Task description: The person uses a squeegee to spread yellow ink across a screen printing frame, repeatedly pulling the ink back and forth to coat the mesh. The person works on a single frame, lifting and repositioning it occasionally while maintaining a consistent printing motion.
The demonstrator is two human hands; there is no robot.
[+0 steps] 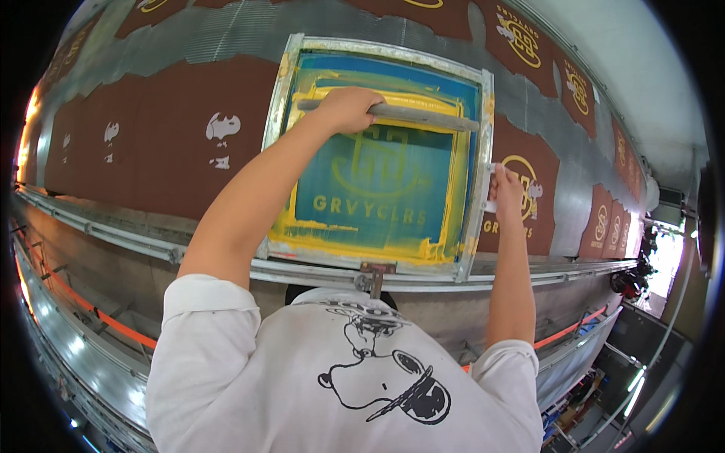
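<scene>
A screen-printing frame point(279, 128) with pale metal sides lies flat in front of me. Its blue-green mesh point(325, 177) bears a round emblem with lettering, and yellow ink point(432, 249) borders the mesh thickly. My left hand point(349, 110) is closed over a long grey squeegee point(430, 116), which spans the upper part of the mesh from side to side. At the frame's right side, my right hand point(507, 190) is wrapped round a white handle point(492, 205). The fabric directly beneath the frame is hidden.
Brown fabric pieces point(166, 151) lie along the long metal table point(226, 34); those at right carry yellow emblems point(522, 167) and white figures. A metal rail point(106, 220) runs along the near edge, with a clamp point(375, 278) below the frame. Another table point(75, 347) stands at lower left.
</scene>
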